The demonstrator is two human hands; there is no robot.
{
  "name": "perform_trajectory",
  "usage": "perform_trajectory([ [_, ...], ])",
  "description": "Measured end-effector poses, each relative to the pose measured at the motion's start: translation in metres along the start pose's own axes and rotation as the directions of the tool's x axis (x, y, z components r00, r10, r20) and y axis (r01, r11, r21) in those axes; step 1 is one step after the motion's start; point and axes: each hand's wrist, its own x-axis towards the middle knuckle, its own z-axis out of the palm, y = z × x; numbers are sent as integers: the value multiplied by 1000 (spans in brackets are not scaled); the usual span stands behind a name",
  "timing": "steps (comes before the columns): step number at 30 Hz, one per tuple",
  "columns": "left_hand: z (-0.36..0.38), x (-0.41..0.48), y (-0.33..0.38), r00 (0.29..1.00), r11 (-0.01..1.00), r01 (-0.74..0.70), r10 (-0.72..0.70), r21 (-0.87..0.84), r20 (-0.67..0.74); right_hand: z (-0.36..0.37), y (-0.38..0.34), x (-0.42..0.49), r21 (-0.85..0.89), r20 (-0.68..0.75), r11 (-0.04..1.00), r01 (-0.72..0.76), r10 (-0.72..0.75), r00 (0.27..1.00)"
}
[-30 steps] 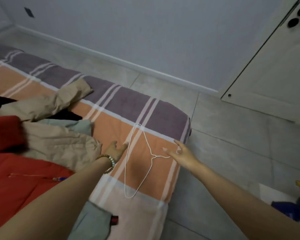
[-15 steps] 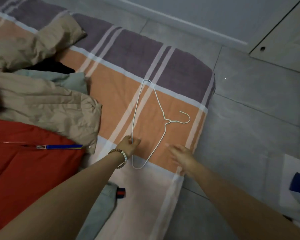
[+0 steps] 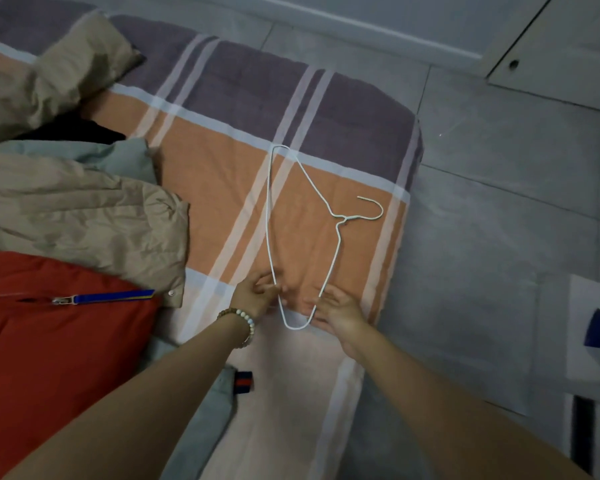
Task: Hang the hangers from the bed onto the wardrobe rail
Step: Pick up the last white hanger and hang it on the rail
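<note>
- Lying flat on the orange, purple and white striped bed cover, the thin white wire hanger points its hook toward the mattress edge by the grey tiled floor.
- Left hand, with a beaded bracelet at its wrist, pinches the hanger's long straight bar with curled fingers.
- Right hand rests stretched fingers on the slanted wire near the hanger's nearest corner.
- A crumpled tan jacket and a red quilted garment lie to the left.

Bed, striped cover: purple, orange, white. On it: one white wire hanger, lying flat, hook toward the bed's right edge; tan jacket overlapping red jacket; green garment; black garment, mostly covered.
</note>
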Motion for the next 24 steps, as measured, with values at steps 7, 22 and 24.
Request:
perform_trajectory([
  [7, 39, -48, 71, 985, 982, -98, 119, -158, 126, -52, -47, -67, 152, -48, 976, 158, -152, 987],
  [22, 281, -322, 245, 644, 849, -383, 528, -365, 553, -312, -77, -421, 30, -465, 805, 593, -514, 721],
  [24, 307, -381, 254, 571, 827, -409, 562, -386, 598, -336, -64, -482, -11, -526, 770, 638, -547, 651],
])
